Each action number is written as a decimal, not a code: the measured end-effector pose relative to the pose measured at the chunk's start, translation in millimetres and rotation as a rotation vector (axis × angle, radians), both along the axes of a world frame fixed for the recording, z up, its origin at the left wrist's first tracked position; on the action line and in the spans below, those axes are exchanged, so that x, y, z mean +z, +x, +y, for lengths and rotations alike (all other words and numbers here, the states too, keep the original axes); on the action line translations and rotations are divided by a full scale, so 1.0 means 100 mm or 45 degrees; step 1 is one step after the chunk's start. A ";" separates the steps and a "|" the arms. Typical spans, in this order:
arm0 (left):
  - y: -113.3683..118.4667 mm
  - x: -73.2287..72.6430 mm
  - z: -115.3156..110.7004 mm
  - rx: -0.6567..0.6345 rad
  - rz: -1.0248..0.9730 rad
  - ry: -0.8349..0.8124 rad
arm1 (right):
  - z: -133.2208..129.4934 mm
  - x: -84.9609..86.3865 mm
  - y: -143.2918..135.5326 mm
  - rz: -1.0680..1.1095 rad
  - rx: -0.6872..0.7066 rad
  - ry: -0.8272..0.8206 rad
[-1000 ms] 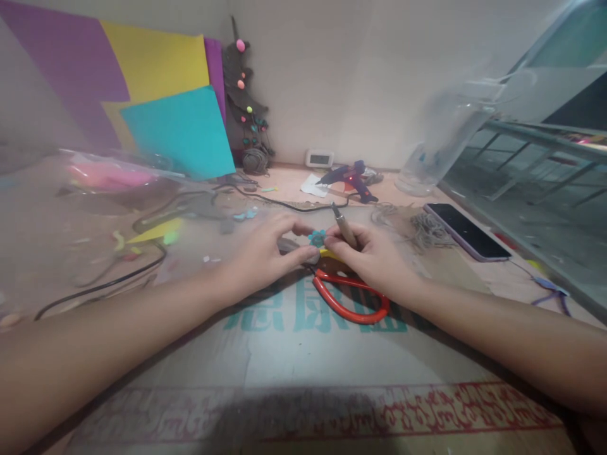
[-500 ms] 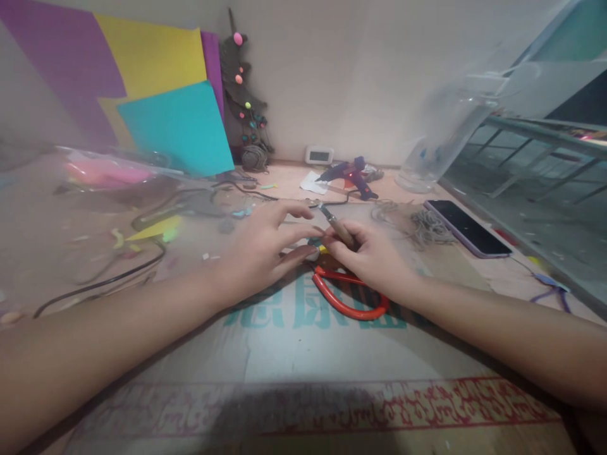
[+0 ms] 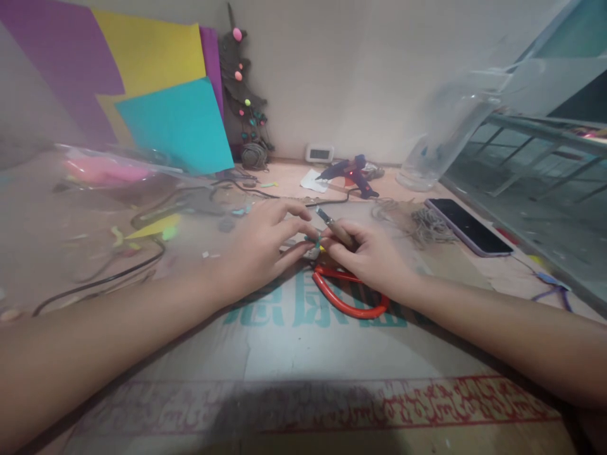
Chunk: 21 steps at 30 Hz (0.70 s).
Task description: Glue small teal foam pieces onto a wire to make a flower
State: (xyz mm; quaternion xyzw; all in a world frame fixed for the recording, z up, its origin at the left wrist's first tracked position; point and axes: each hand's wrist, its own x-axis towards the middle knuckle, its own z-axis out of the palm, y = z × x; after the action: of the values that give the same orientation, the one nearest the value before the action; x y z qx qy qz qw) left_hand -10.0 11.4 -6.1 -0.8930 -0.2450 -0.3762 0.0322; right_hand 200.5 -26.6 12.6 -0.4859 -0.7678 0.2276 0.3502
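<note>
A wooden-handled tool with a metal tip (image 3: 332,222) is gripped in my right hand (image 3: 367,249), its tip pointing up and left. The fingertips of my left hand (image 3: 279,237) close on a small teal piece (image 3: 313,239), which also lies by my right thumb and index finger. Red-handled scissors (image 3: 351,311) rest on the printed board (image 3: 284,354) just below my hands; their blades are hidden. A small yellow bit shows between the hands.
Behind the hands are a glue gun (image 3: 353,174), a small white clock (image 3: 319,153) and a decorated grey tree (image 3: 241,82). A phone (image 3: 467,226) and grey yarn (image 3: 429,226) lie right. Colored sheets (image 3: 175,126) lean left. A clear jug (image 3: 431,139) stands back right.
My left fingertips have drawn together on the small teal piece, beside my right fingers. The tool's tip has shifted slightly left and down.
</note>
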 end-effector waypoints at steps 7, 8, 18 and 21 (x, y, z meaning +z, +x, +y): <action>0.01 0.01 -0.02 0.015 -0.092 -0.070 | 0.00 0.00 0.00 0.015 -0.014 -0.002; 0.01 0.01 -0.03 0.007 -0.092 -0.068 | 0.00 0.00 -0.01 0.016 -0.012 -0.003; 0.00 0.02 -0.01 0.028 -0.069 0.060 | 0.00 -0.02 0.01 0.028 0.027 0.019; 0.00 0.02 0.00 0.031 -0.077 0.082 | 0.00 -0.04 0.01 0.038 0.079 0.055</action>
State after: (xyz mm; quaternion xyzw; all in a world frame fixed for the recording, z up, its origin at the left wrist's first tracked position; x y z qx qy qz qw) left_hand -9.6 11.5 -4.4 -0.8766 -0.2446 -0.4103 0.0581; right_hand 201.3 -26.7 8.3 -0.4506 -0.7820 0.2290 0.3648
